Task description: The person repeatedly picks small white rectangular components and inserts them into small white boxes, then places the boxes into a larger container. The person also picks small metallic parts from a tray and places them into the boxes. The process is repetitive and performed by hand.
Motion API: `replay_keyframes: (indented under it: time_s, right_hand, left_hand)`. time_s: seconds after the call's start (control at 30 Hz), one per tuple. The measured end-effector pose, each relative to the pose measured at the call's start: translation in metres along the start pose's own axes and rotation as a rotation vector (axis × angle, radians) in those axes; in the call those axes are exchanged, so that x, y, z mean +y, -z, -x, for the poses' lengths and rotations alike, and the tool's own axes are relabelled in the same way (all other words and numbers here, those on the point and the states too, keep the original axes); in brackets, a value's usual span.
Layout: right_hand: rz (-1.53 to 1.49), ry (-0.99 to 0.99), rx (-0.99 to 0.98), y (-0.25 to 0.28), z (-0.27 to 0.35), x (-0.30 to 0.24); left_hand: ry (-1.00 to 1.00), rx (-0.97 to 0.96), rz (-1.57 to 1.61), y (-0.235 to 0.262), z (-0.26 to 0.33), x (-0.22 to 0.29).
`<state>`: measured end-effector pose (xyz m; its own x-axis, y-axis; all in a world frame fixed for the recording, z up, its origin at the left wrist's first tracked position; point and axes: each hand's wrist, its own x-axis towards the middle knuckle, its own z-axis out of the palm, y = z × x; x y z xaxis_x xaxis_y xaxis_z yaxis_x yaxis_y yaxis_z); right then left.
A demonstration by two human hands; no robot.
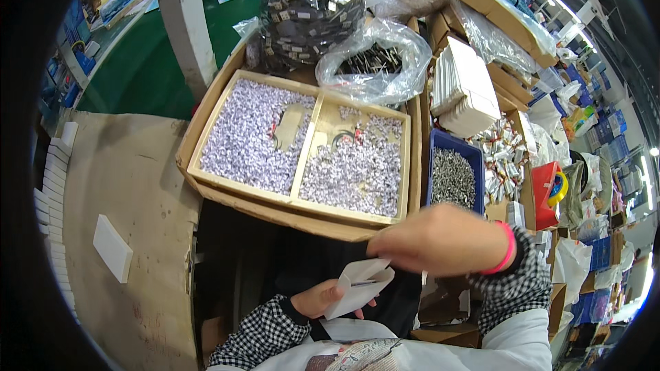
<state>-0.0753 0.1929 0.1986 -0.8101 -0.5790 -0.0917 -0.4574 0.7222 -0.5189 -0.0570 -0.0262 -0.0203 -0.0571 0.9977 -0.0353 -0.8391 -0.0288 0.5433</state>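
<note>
My left hand is closed around a small white cardboard box, its end flap up and its mouth facing up and to the right. Something thin and grey shows inside, too little of it to name. Just above that mouth is my right hand, with a pink band at the wrist. Its fingers point left and are smeared by motion, so I cannot tell whether they hold anything. Beyond both hands lies a two-part wooden tray of tiny whitish pieces, resting on a large cardboard carton.
A blue bin of small metal parts sits right of the tray, below stacked white boxes. Clear bags of dark parts stand behind. At left, one white box lies on a cardboard-covered surface, beside a row of white boxes.
</note>
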Motion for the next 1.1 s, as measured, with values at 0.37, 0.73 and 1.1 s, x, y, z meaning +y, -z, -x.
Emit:
replay_keyframes:
  time_s: [0.37,0.73,1.1]
  right_hand:
    - [0.772,-0.353,0.323,0.088,-0.109,0.178]
    - [1.014,-0.619,0.036,0.075,-0.148,0.236]
    - [0.227,-0.222,0.741,0.078,-0.098,0.127]
  left_hand:
    - [0.084,0.015,0.082,0.017,0.008,-0.002]
    - [0.071,0.051,-0.059,0.022,0.019,0.004]
    - [-0.244,0.076,0.179,-0.003,0.015,0.019]
